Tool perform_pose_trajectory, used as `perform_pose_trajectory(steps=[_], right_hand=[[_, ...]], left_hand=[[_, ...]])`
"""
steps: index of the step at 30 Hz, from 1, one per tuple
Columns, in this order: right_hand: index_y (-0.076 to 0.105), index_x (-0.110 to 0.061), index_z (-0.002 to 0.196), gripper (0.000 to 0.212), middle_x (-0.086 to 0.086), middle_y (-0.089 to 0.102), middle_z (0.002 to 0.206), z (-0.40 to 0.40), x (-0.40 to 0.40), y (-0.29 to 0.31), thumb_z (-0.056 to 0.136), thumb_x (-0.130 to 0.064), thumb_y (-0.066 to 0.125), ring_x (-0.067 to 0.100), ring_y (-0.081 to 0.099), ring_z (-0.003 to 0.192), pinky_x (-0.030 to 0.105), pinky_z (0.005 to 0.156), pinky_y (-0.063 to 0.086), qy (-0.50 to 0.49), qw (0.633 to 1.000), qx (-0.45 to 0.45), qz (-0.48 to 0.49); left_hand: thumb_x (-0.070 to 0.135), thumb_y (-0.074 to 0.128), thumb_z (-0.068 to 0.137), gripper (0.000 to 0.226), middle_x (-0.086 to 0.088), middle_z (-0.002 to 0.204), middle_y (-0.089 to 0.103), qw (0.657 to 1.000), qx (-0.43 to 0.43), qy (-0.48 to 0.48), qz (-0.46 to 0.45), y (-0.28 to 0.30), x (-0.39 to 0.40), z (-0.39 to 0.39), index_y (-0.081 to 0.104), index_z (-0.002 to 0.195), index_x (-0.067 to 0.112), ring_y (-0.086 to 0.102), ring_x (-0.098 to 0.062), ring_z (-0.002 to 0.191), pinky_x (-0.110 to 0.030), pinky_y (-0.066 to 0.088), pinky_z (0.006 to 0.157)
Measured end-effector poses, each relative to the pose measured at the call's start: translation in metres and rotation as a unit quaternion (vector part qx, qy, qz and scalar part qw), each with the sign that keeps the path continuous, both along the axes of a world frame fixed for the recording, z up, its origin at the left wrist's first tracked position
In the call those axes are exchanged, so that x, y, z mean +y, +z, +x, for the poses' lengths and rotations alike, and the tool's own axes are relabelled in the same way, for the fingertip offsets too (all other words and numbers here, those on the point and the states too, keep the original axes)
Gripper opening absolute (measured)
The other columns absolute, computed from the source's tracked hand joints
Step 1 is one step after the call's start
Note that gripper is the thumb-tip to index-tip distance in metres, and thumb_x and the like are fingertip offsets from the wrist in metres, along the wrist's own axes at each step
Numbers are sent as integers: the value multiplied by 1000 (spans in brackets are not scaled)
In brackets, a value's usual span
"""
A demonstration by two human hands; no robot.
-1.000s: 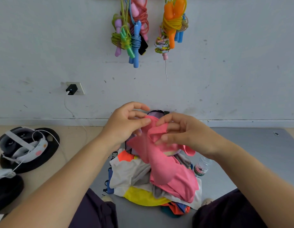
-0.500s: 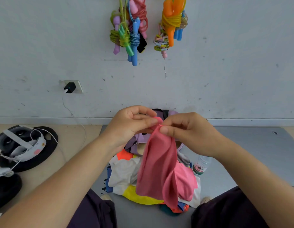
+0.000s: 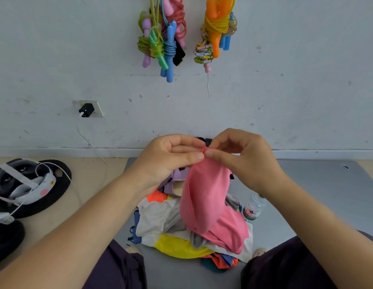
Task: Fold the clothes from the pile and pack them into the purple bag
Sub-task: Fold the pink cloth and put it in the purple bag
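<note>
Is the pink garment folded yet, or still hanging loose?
Not folded. The pink garment hangs bunched from one point pinched between the left hand and right hand, its lower end draped on the clothes pile.

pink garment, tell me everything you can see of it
The pink garment looks like thin, soft, plain fabric without print. It hangs bunched and unfolded from one gathered point at its top, pinched there by the left hand and the right hand close together. It drapes down in long folds, and its lower end rests crumpled on the pile.
</note>
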State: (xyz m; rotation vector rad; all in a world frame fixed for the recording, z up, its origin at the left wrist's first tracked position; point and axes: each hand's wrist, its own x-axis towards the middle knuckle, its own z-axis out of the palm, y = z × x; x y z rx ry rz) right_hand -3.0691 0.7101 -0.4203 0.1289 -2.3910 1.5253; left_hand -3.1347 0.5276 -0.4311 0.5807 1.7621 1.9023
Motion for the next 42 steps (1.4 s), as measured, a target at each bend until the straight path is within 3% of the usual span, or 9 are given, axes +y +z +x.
perform_pose_trajectory(steps=[6, 9, 13, 20, 26, 31, 34, 39, 42], right_hand=[[67, -14, 77, 15, 1, 62, 66, 0, 8, 3, 74, -15, 82, 14, 51, 60, 25, 58, 42, 52, 998, -47, -8], [64, -11, 87, 25, 5, 68, 77, 0, 12, 4, 73, -19, 83, 35, 54, 62, 44, 62, 44, 79, 992, -86, -40], [65, -11, 97, 35, 13, 70, 90, -1, 16, 5, 70, -29, 79, 20, 61, 81, 39, 77, 45, 136, 976, -159, -61], [70, -9, 95, 34, 26, 65, 99, -3, 32, -1, 78, -38, 76, 21, 58, 83, 57, 86, 47, 197, 939, -278, 50], [70, -15, 80, 18, 11, 68, 80, -7, 44, -5, 76, -31, 78, 16, 59, 74, 34, 76, 44, 156, 954, -254, 24], [74, -11, 84, 3, -2, 71, 75, -9, 40, -10, 82, -14, 75, 5, 60, 69, 15, 68, 47, 122, 977, -175, 22], [73, -14, 83, 3, 1, 69, 73, -11, 37, -16, 82, -15, 76, 6, 58, 65, 21, 60, 46, 107, 979, -167, 39], [71, -20, 81, 9, -12, 60, 68, -22, 63, -27, 79, -17, 79, 6, 49, 60, 8, 57, 37, 18, 969, -167, 182], [71, -21, 82, 11, -10, 64, 73, -25, 82, -30, 77, -17, 80, 3, 55, 66, 6, 58, 39, -25, 965, -182, 188]], left_hand=[[25, 80, 65, 27, -4, 92, 78, 998, 44, -4, -43, 2, -1, 2, 76, 92, 28, 74, -14, 89, -16, 53, 78], [23, 79, 66, 26, -4, 89, 78, 997, 56, -32, -34, 5, -3, 3, 76, 91, 29, 74, -12, 85, -15, 52, 77], [19, 80, 69, 22, -4, 85, 78, 996, 82, -38, -17, 7, -5, 4, 75, 88, 30, 73, -10, 79, -16, 53, 73], [7, 75, 73, 23, 1, 78, 75, 995, 101, -2, 3, 13, -15, -10, 76, 81, 29, 65, -10, 63, -21, 53, 59], [-9, 64, 87, 26, -1, 80, 71, 986, 122, 18, -111, 6, -28, -27, 69, 96, 16, 68, -18, 65, -24, 56, 67], [40, 73, 83, 24, 11, 105, 73, 942, 160, -88, -282, -4, -23, -23, 73, 106, 34, 67, -3, 97, -17, 51, 86], [37, 73, 85, 4, 17, 86, 73, 937, 213, -26, -275, -9, -13, -19, 76, 86, 35, 64, 7, 79, -7, 43, 71], [17, 75, 85, 5, -7, 89, 71, 939, 259, 140, -179, -2, -30, -41, 76, 87, 21, 64, -22, 83, -32, 48, 80], [16, 78, 81, 9, -8, 90, 70, 928, 256, 138, -231, -5, -48, -54, 76, 84, 24, 64, -23, 85, -33, 48, 81]])
